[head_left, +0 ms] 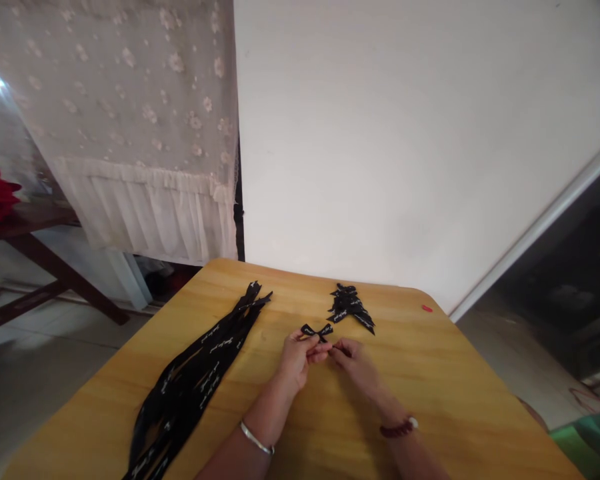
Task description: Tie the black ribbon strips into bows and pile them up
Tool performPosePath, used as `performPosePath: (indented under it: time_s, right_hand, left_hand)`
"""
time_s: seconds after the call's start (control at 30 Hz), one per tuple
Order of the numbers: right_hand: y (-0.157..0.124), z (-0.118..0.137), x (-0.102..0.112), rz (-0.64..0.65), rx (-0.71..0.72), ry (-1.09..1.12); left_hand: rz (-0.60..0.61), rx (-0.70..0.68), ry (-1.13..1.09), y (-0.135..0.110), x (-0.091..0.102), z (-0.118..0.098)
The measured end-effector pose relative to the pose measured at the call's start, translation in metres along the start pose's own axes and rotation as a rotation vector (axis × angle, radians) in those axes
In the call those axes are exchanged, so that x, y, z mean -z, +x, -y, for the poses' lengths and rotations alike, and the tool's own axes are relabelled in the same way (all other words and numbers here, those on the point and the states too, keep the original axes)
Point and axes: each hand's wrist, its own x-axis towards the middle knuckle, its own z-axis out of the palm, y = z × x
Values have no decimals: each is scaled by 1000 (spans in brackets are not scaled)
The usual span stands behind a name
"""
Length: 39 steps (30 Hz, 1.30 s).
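Black bow (pixel 318 333) pinched in the left hand (pixel 296 357)

The bow, printed with white lettering, is gripped between thumb and fingers over the worktop (pixel 460 400). Just right of the bow, the right hand (pixel 355 363) has its fingertips drawn together; whether they grip a ribbon tail, I cannot tell. Left of the bow lies a bundle of long black ribbons (pixel 195 373); beyond the bow, slightly right, a pile of similar lettered pieces (pixel 349 305).
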Motion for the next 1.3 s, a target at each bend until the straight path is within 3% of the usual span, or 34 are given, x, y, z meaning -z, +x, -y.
performPosePath:
  time_s: [0.13,0.37,0.63,0.93,1.3]
  right_hand:
    - [0,1,2,-27,-30,-12]
    - [-3,12,11,-327,-61,172]
    - [-3,16,4,-40,79,244]
    - [-4,19,7,-79,19,244]
    - [-2,15,5,-78,10,221]
  left_hand:
    - [-37,13,-36,1,2,-2]
    - [-6,-28,63,1,2,-2]
    - [116,-35,250,-4,-3,6]
    - [130,-48,303,-7,-5,6]
    - [26,-76,259,-9,-5,2]
